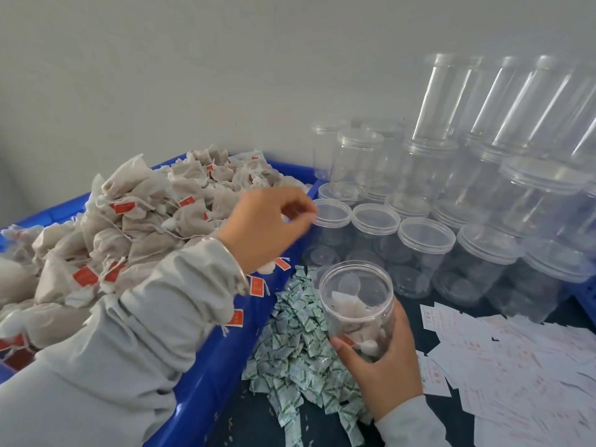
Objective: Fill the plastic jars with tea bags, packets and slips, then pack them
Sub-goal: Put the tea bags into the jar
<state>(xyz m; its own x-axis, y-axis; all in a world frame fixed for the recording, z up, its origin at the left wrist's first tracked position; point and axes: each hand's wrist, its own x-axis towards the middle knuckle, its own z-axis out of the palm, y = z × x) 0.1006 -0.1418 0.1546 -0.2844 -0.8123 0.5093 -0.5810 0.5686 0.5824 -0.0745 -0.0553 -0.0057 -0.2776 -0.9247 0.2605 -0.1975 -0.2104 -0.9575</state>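
I'm on the filling step: my right hand grips an open jar near the front, tilted a little toward me, with a few tea bags already in the bottom. My left hand hovers over the far right corner of the blue crate, fingers loosely curled; I can't tell whether it pinches a bag or holds nothing, the fingertips blur against the jars behind. The heap of bags fills the crate on the left. I judge the jar far from full, so the next move calls for more bags carried across to its mouth, then a packet from the green pile just left of the jar and a slip from the white scatter on the right. Lidded jars stand far right, stacked; their contents are hard to make out through the clear plastic. The print on the slips is unreadable.
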